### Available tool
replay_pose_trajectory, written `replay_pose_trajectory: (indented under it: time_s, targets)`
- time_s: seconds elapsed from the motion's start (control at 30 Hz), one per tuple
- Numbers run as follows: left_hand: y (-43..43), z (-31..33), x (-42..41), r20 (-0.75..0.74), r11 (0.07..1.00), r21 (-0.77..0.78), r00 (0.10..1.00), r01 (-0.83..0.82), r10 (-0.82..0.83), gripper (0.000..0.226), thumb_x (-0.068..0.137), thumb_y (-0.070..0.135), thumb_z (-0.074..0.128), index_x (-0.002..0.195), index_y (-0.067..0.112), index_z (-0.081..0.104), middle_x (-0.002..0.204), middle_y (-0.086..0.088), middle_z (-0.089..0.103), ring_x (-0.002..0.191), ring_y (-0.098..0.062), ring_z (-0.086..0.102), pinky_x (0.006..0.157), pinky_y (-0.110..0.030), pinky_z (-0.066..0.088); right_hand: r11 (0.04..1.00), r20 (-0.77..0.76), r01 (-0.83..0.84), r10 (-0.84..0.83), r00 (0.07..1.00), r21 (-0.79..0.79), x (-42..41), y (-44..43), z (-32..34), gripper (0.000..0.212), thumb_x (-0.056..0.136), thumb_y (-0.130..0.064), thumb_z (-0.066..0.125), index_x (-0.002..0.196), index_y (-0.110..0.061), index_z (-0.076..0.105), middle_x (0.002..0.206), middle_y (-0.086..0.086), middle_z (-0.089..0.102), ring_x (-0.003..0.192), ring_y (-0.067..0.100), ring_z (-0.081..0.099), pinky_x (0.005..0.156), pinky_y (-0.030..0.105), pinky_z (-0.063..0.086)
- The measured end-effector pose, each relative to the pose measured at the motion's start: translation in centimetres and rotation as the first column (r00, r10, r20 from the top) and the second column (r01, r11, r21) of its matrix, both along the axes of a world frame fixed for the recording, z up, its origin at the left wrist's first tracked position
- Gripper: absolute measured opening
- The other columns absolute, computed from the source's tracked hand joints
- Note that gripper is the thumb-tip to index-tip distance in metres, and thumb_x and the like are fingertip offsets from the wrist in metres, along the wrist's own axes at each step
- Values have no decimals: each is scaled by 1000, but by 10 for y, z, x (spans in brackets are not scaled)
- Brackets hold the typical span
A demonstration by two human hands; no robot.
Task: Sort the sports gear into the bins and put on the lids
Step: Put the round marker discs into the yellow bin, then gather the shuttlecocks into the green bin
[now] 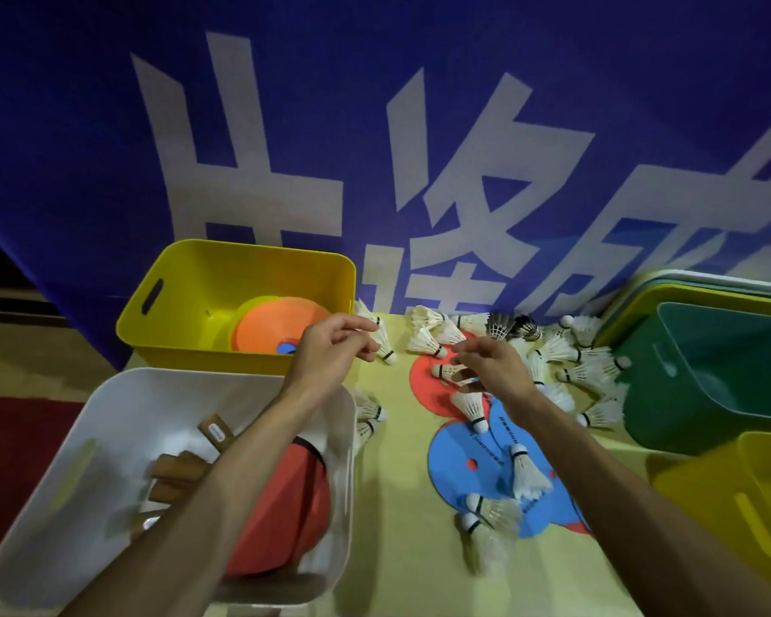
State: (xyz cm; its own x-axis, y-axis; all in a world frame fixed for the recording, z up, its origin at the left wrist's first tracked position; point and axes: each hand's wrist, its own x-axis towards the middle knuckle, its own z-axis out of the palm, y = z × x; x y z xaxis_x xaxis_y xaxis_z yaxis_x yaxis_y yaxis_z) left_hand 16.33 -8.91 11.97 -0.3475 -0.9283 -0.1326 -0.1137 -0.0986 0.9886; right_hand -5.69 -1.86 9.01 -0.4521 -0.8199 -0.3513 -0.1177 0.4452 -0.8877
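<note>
Pale yellow tabletop (401, 549) is carrying a wide scatter of white-feathered shuttlecocks (470, 405), most of them lying on their sides between the bins, with a few dark-feathered ones (499, 327) mixed in along the far edge. A far yellow bin (188, 340) is standing at the back left, holding a stack of orange cones (277, 327). Just in front of it a white bin (121, 394) is holding an orange basketball (294, 505) and several wooden handles (179, 469) (what they belong to is hidden). On the right a green bin (695, 394) is sitting open, and a stack of lids (695, 282) is leaning behind it. A near yellow bin (731, 492) is showing at the lower right edge. Flat on the table, a red disc (423, 380) and a blue disc (455, 456) are lying under some of the shuttlecocks. The person's left hand (330, 349) is hovering at the near right corner of the far yellow bin, its fingers loosely curled with nothing visible between them, its fingertips just beside a shuttlecock (386, 345) lying there. The right hand (495, 367) is hanging over the red disc with its fingers curled downward above another shuttlecock (446, 371). Blur at the fingertips is making it impossible to tell whether that hand is pinching anything. A blue banner (108, 126) with large white characters is filling the background behind the table.
</note>
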Motion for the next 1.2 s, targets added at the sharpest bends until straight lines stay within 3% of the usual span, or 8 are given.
replay_pose_trajectory:
  time_s: [0.1,0.27,0.37,0.53,0.73,0.9,1.07,1.2]
  targets:
    - [16,2,-26,31,999,-5,998,-46,46,17,91,-1,53,90,9,67,80,-10,68,73,-16,64,66,-13,51,999,-9,-33,33,999,-18,-27,17,-4,15,96,-5,50,103,-1,62,88,9,67,65,16,63,57,28,53]
    - [49,0,-73,120,999,-13,991,-52,53,17,89,5,56,87,17,68,87,-5,70,75,-16,66,68,-19,45,998,38,-33,35,999,-54,-73,45,-18,16,96,-8,52,104,0,63,88,11,67,66,19,63,58,29,53]
    - [73,-11,-101,174,1000,7,985,-18,17,17,89,4,56,87,17,68,89,-7,69,75,-18,67,70,-23,47,998,79,-27,32,996,-63,-93,65,-25,13,95,-6,51,99,-2,63,86,10,68,65,18,61,55,24,52]
    - [110,-48,-134,280,995,89,958,39,-63,17,90,11,56,88,23,68,94,-5,70,79,-16,70,74,-28,49,998,140,-37,44,989,-53,-119,100,-45,12,97,-11,52,96,-7,63,88,9,66,69,20,61,64,32,52]
    - [142,-82,-152,340,979,186,929,88,-148,14,92,13,56,94,19,68,97,-5,69,80,-14,70,82,-29,51,999,170,0,-7,986,43,-148,135,-77,15,95,-9,52,103,-2,63,89,8,67,68,19,62,55,24,51]
    - [156,-109,-158,385,968,219,900,125,-203,18,91,8,55,86,21,67,87,2,67,76,-13,68,67,-20,48,995,182,41,-57,982,89,-163,152,-100,11,95,-7,52,97,-5,62,85,9,65,64,17,60,55,24,50]
    - [161,-146,-155,494,939,245,802,241,-335,18,91,7,54,94,20,67,101,3,65,95,-13,63,80,-21,49,982,80,19,-35,996,190,-160,162,-125,12,95,-12,51,93,-10,63,88,9,65,70,18,59,61,29,51]
    - [159,-174,-155,610,885,202,653,419,-449,34,85,1,59,115,16,64,117,-3,57,112,-17,53,92,-21,40,954,-91,28,-1,996,298,-147,162,-142,17,90,-22,59,98,-10,68,97,10,70,88,24,64,80,41,54]
